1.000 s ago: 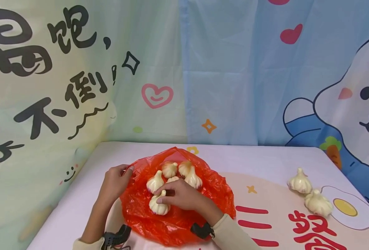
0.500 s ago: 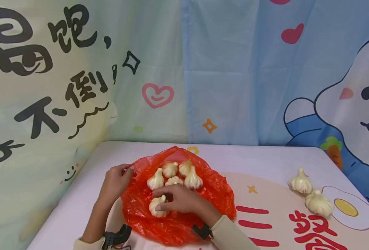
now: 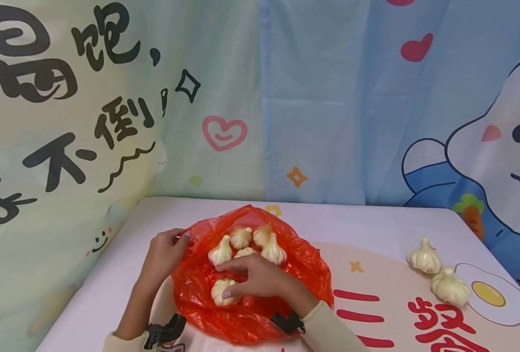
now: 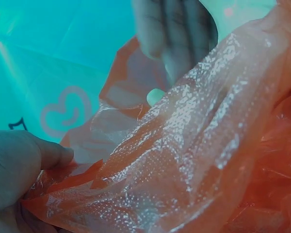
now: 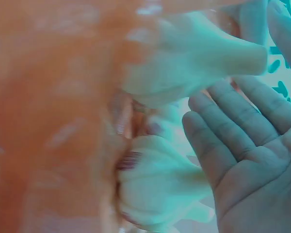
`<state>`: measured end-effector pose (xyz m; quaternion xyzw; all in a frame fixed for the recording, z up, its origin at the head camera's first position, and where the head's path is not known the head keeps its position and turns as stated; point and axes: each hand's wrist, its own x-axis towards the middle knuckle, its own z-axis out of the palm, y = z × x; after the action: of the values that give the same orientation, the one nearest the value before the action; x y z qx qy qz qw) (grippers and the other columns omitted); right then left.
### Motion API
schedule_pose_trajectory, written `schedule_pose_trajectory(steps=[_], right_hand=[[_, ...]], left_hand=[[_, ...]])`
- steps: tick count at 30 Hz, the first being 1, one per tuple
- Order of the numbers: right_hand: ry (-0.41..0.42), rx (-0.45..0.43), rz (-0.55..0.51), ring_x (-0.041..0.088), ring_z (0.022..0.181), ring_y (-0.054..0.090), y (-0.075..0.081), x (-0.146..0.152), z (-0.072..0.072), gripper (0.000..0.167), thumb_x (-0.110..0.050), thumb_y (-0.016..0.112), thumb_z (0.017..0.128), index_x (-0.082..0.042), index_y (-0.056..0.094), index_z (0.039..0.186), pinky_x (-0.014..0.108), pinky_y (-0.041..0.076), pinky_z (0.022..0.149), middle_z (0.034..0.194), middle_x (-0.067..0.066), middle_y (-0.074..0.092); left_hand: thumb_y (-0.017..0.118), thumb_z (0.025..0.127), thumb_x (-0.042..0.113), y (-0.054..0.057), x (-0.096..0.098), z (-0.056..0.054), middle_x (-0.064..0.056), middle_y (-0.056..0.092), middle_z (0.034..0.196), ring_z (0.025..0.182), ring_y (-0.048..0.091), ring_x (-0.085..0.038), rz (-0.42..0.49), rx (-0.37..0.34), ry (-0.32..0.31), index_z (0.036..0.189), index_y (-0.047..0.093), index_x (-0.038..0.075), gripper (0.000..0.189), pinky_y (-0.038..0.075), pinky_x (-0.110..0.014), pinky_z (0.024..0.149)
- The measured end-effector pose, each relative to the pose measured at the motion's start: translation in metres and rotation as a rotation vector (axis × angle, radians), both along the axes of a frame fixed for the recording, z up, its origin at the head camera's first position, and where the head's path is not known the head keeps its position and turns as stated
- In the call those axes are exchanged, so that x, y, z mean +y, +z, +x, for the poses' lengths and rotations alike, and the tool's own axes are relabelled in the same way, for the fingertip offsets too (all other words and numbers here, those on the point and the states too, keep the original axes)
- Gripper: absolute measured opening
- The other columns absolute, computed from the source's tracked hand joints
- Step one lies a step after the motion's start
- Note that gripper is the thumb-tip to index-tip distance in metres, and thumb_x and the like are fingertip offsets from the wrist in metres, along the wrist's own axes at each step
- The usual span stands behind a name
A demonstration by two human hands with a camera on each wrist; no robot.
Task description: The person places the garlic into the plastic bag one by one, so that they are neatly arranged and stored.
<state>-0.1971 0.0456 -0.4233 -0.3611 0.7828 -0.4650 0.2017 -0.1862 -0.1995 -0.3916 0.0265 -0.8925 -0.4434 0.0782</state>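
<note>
A red plastic bag [image 3: 251,325] lies spread on the table with several garlic bulbs [image 3: 220,253] on it. My left hand [image 3: 165,252] pinches the bag's left edge between thumb and fingers, as the left wrist view also shows. Over the bag's middle is my right hand [image 3: 264,276], its thumb at the nearest garlic bulb [image 3: 219,293] and its other fingers by the bulbs behind. Contact with the thumb cannot be told for sure. In the right wrist view the right hand's fingers [image 5: 247,114] are nearly straight beside a bulb's stem [image 5: 240,58], gripping nothing.
Two more garlic bulbs [image 3: 424,256] sit together at the table's right side. A printed cloth [image 3: 313,122] hangs behind the table [image 3: 374,222]. Red bag plastic fills much of both wrist views.
My right fingers have come off the nearest bulb's stem and spread apart. That bulb has turned, and its stem no longer stands up to view. The left hand keeps its hold.
</note>
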Motion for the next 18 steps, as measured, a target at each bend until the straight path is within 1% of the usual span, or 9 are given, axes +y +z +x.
schedule_pose_trajectory(steps=[4,8,10,15,18], right_hand=[[-0.011,-0.002,-0.078,0.019,0.118,0.058,0.009,0.004,0.001,0.045,-0.029,0.076,0.085,-0.016,0.066,0.127,0.037,0.048,0.094,0.122,-0.008,0.065],[-0.053,0.042,-0.115,0.023,0.114,0.059,0.018,0.011,0.002,0.04,-0.03,0.075,0.086,-0.017,0.069,0.123,0.042,0.048,0.093,0.114,-0.009,0.069],[-0.071,0.063,-0.134,0.025,0.111,0.06,0.022,0.015,0.002,0.038,-0.031,0.075,0.087,-0.017,0.069,0.122,0.043,0.05,0.091,0.111,-0.011,0.069],[-0.09,0.069,-0.191,0.03,0.114,0.06,0.029,0.029,0.001,0.033,-0.027,0.073,0.089,-0.016,0.07,0.12,0.048,0.049,0.091,0.117,-0.004,0.067],[-0.112,0.085,-0.214,0.028,0.116,0.059,0.032,0.038,0.002,0.031,-0.024,0.073,0.088,-0.017,0.07,0.119,0.051,0.047,0.093,0.12,0.001,0.066]], left_hand=[[0.054,0.099,0.024,0.0,0.002,-0.002,-0.011,0.069,0.096,0.075,0.066,-0.021,-0.004,0.004,-0.001,0.116,0.068,0.002,0.03,0.057,-0.033,0.068],[0.053,0.1,0.024,-0.001,0.004,-0.003,-0.011,0.069,0.097,0.075,0.067,-0.02,-0.003,0.001,-0.003,0.116,0.067,0.002,0.031,0.057,-0.033,0.069],[0.053,0.1,0.025,-0.001,0.004,-0.002,-0.011,0.069,0.097,0.076,0.067,-0.02,-0.002,-0.003,-0.006,0.116,0.067,0.002,0.032,0.057,-0.034,0.069],[0.052,0.1,0.028,0.0,0.003,-0.001,-0.01,0.069,0.097,0.076,0.067,-0.021,0.004,-0.013,0.0,0.115,0.068,0.003,0.033,0.057,-0.033,0.07],[0.052,0.101,0.03,0.0,0.003,0.0,-0.01,0.069,0.097,0.076,0.066,-0.02,0.004,-0.018,0.001,0.115,0.068,0.003,0.034,0.056,-0.033,0.07]])
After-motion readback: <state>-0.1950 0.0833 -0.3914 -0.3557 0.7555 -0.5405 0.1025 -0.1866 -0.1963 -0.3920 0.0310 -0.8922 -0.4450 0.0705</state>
